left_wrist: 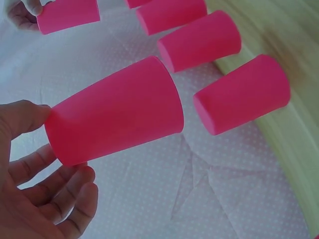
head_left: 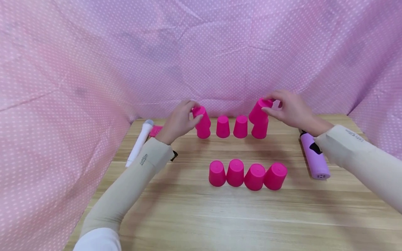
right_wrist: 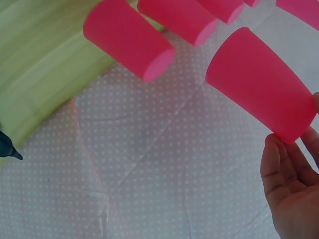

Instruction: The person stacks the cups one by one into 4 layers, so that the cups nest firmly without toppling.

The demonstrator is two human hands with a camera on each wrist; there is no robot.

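My left hand (head_left: pixel 179 122) pinches a pink cup (left_wrist: pixel 114 112) near its narrow closed end, between the thumb and the fingers. That cup is upside down and overlaps the leftmost cup (head_left: pixel 203 133) of the back row in the head view. Over at the right, my right hand (head_left: pixel 292 109) grips another pink cup (right_wrist: pixel 261 84) by its narrow end, tilted, in front of or above the rightmost back cup (head_left: pixel 260 130). Between them two more inverted cups, a left one (head_left: pixel 223 127) and a right one (head_left: pixel 240 127), stand apart on the table.
Nearer to me, several inverted pink cups (head_left: pixel 235 173) form a row on the wooden table (head_left: pixel 188 216). A white microphone (head_left: pixel 139 143) and a flat pink item (head_left: pixel 156 131) lie at left. A purple cylinder (head_left: pixel 315 158) lies at right. Dotted pink cloth (head_left: pixel 220 69) hangs behind.
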